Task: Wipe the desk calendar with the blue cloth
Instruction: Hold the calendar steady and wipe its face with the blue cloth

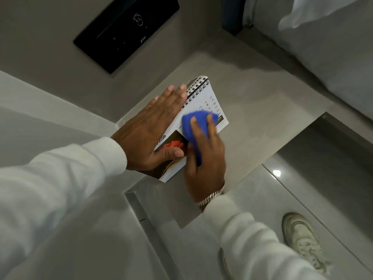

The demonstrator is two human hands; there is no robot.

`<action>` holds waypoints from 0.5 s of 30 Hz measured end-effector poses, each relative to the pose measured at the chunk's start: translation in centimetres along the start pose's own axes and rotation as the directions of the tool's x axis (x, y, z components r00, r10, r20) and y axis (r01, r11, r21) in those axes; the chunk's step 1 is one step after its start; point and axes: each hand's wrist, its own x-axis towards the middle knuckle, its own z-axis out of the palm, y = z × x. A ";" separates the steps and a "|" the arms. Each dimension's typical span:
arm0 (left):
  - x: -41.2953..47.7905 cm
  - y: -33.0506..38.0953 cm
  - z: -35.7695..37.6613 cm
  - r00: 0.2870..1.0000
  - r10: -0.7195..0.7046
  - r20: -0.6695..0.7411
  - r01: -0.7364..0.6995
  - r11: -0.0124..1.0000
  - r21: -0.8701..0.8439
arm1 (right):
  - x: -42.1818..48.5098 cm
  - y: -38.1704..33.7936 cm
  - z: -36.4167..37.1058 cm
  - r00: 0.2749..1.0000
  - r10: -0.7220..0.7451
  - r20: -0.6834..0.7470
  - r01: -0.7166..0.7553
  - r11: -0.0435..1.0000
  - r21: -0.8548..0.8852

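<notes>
The desk calendar (203, 104) stands on the grey desk (252, 110), close to the desk's back corner where it meets the wall. Its spiral binding (196, 91) runs along the top edge. The page facing the person shows a date grid, a photograph with red objects and the figure 2026.

The left hand (155, 126) lies flat over the calendar's left part, fingers spread and extended across the binding, thumb resting on the photograph. The right hand (205, 156) presses the blue cloth (194, 123) against the calendar's face just below the date grid; its fingers lie spread on top of the bunched cloth. A metal bracelet (210, 198) sits on the right wrist. Both sleeves are white.

A black wall panel (125, 31) is mounted above and left of the calendar. A white shoe (302, 239) stands on the glossy floor, well below and right of the calendar.
</notes>
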 end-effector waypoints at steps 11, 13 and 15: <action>0.0 -0.3 0.5 1.000 0.000 -0.021 0.000 1.000 0.018 | 3.3 -0.3 -0.9 0.994 0.040 -0.099 -0.040 0.999 0.005; 0.0 -0.3 0.5 1.000 -0.008 -0.016 0.008 1.000 0.006 | 3.5 -0.4 -0.7 0.991 0.044 -0.124 -0.044 0.999 0.005; 0.0 -0.2 0.4 1.000 -0.005 -0.015 0.005 1.000 -0.006 | 1.5 -0.3 -0.1 0.997 0.039 -0.060 -0.039 0.999 0.004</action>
